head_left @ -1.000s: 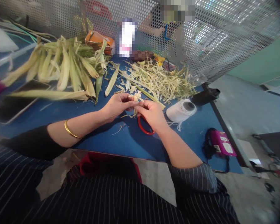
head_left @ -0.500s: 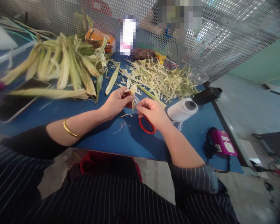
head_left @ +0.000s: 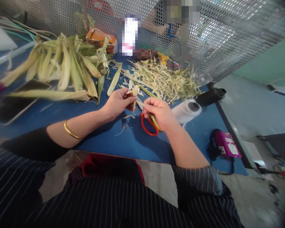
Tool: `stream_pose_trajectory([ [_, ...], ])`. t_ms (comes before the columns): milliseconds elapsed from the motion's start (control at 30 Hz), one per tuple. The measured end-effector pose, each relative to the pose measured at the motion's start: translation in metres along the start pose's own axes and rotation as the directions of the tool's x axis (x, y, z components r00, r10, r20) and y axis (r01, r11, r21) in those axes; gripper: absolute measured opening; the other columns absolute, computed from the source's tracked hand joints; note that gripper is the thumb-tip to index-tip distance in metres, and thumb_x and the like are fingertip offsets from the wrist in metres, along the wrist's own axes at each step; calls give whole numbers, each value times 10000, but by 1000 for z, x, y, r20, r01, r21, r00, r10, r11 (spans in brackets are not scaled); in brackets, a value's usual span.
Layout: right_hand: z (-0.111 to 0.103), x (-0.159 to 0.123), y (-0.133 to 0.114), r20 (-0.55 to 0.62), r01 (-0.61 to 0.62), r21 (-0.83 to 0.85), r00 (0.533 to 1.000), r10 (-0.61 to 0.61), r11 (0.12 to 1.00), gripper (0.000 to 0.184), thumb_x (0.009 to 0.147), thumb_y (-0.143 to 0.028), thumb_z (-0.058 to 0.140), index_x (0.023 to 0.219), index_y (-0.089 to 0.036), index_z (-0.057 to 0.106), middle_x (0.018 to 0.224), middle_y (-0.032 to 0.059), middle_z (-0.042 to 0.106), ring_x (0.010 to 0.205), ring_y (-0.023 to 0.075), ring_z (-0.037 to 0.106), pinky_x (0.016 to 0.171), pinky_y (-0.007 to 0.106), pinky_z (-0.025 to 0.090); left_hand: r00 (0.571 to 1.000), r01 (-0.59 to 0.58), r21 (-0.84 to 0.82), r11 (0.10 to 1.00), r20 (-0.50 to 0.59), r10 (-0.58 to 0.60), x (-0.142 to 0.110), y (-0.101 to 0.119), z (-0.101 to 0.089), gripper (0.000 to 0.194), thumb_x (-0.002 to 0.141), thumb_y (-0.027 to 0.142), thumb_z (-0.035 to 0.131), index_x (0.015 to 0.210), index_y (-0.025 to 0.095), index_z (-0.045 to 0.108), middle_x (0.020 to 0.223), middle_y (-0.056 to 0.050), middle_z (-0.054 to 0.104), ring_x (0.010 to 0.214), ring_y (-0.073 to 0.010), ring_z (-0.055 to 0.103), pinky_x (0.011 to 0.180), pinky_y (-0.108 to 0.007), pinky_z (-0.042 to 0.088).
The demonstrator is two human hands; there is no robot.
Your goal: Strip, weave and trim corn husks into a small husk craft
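My left hand (head_left: 120, 103) is closed on a small pale bundle of corn husk (head_left: 136, 91), pinched between thumb and fingers above the blue table. Just to its right, my right hand (head_left: 160, 114) pinches the end of a thin husk strip (head_left: 139, 103) that hangs off the bundle. Scissors with a red handle (head_left: 148, 128) lie below the right hand, their blades partly hidden by the hands. A yellow handle part (head_left: 155, 123) shows beside the red loop.
Whole corn husks (head_left: 68, 63) are heaped at the left. Behind my hands lie shredded husk scraps (head_left: 166, 80). A white thread spool (head_left: 186, 110), a black cylinder (head_left: 211, 96) and a purple box (head_left: 229, 146) line the right. An orange packet (head_left: 102, 39) stands before a mesh panel (head_left: 147, 11).
My right hand has moved slightly right, away from the left, drawing the husk strip out. More of the scissors and their yellow part now shows. The left hand has stayed in place.
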State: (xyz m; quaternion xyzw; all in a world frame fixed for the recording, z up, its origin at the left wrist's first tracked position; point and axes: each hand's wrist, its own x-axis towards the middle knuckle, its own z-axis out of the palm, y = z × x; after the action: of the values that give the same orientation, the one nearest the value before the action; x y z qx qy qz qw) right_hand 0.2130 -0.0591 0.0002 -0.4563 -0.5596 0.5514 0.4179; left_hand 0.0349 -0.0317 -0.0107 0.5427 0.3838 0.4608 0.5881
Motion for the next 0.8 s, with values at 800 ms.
stream_pose_trajectory([
  [800, 3, 2, 6, -154, 164, -712, 913, -379, 683, 125, 856, -232, 558, 737, -192, 561, 645, -17, 566, 602, 115, 471, 627, 293, 359, 969, 247, -126, 961, 48, -243, 0, -2, 0, 133, 711, 175, 761, 742, 135, 638, 672, 4, 626, 563, -75, 589, 606, -238, 502],
])
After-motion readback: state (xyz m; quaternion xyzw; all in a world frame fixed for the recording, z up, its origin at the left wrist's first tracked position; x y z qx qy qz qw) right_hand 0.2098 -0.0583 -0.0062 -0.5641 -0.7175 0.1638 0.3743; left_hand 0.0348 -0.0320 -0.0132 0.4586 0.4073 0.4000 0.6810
